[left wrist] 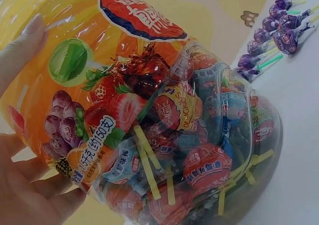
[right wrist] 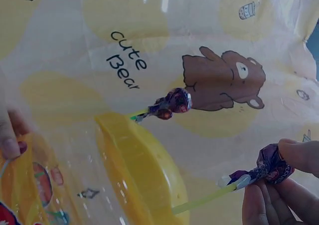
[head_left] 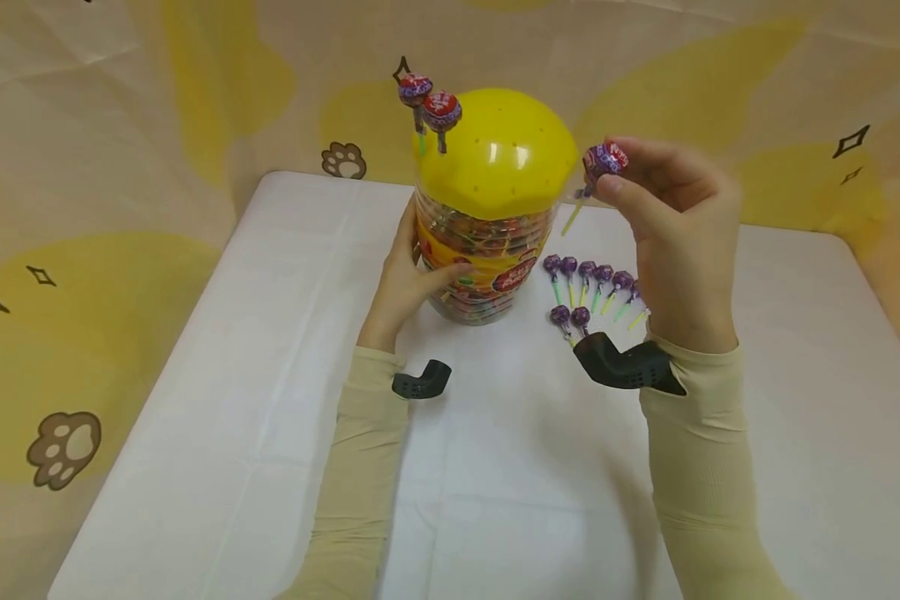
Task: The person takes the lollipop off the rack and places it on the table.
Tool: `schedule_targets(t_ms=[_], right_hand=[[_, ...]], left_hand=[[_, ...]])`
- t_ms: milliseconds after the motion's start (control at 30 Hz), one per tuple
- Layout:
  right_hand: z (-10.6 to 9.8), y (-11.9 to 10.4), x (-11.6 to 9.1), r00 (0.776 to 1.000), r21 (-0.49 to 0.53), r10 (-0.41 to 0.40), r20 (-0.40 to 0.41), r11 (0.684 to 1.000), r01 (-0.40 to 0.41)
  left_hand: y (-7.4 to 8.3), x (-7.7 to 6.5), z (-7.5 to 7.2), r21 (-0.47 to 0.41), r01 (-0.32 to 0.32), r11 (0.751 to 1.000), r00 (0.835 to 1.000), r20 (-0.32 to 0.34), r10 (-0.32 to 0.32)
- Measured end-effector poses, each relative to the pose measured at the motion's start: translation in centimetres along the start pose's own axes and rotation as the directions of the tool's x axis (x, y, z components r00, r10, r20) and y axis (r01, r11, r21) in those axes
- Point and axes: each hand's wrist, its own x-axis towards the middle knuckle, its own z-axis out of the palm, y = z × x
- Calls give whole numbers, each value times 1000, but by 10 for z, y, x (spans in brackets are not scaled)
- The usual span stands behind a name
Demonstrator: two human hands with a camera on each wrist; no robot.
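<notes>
A clear plastic jar (head_left: pixel 480 304) filled with wrapped candies stands upright on the table under a domed yellow lid (head_left: pixel 510 158). My left hand (head_left: pixel 405 287) grips the jar's left side, thumb across its printed label (left wrist: pixel 144 93). Two purple-and-red wrapped lollipops, one (head_left: pixel 414 90) beside the other (head_left: pixel 442 110), stick up from the lid's left edge. To the right of the lid, my right hand (head_left: pixel 682 225) pinches another lollipop (head_left: pixel 604 160) by its wrapped head. Its yellow stick (right wrist: pixel 204 199) slants down toward the lid, and in the right wrist view the tip overlaps the lid's edge.
Several purple lollipops (head_left: pixel 603 273) lie in two rows on the white table (head_left: pixel 307 275), right of the jar. Black wrist mounts sit on the left cuff (head_left: pixel 422 382) and the right cuff (head_left: pixel 622 367). A patterned yellow cloth (head_left: pixel 682 75) rises behind the table.
</notes>
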Motion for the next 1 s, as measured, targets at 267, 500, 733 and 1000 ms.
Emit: schedule_targets(t_ms=[267,500,733,1000], right_hand=[[-34,7,-22,990,54,128,-62,991,-124],[-68,18,-40,973,6,204,-104,979,-205],[-92,35,-49,954,-83,270,-133,956,-282],[-118,56,-53,915,-178,356,-188,904,-388]], left_hand=[[0,-1,1,9,-2,1000,1000,-6,2],[1,-1,1,11,-26,1000,1000,-9,26],[0,-1,0,8,-34,999,999,-5,34],[1,0,1,1,-27,1000,1000,-2,27]])
